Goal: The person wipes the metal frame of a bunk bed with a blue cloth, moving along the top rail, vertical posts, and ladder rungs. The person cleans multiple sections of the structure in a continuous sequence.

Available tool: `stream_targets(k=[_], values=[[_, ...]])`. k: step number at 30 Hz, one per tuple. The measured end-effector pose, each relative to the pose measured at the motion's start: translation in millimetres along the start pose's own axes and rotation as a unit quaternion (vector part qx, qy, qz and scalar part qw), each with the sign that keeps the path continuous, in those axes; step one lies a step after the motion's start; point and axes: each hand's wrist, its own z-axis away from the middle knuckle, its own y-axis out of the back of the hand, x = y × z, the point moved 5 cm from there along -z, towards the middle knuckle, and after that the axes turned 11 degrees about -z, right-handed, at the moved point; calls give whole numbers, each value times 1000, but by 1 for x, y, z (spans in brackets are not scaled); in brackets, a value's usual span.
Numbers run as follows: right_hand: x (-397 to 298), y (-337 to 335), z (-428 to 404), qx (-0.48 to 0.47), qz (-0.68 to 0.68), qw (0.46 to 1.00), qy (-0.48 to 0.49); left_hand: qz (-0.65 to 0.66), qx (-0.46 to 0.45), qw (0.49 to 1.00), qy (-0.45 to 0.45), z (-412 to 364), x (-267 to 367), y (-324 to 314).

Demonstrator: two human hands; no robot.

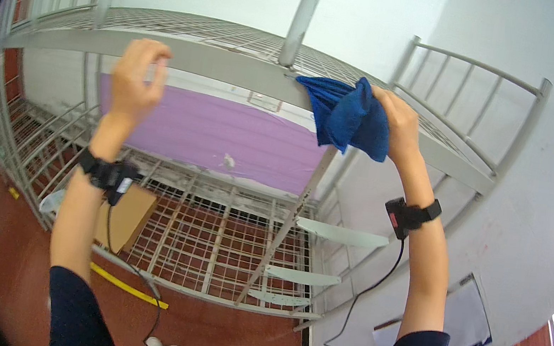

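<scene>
A blue cloth (352, 117) hangs bunched in my right hand (397, 121), draped over the grey metal side rail (228, 65) of a bunk bed's upper level. It lies just right of an upright metal post (304, 16). My left hand (138, 77) is raised in front of the same rail further left, fingers curled and slightly blurred, with nothing seen in it; whether it touches the rail is unclear. Each wrist wears a black strap with a small cabled device.
Below is the lower bunk's wire mesh base (213, 239) with a cardboard box (125, 215) on it. A ladder with pale steps (342, 234) joins the levels. Purple sheeting (218, 134) covers part of the wall. A yellow strip (128, 288) lies on the red-brown floor.
</scene>
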Motion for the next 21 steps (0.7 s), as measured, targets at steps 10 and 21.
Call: stream_targets(k=[10,21], values=[[3,-7,-85,282,-485,794,-235,7,-152,988,-2,-14,59,-36],[26,32,-56,62,-146,926,-342,133,-132,980,-64,-20,109,-61]])
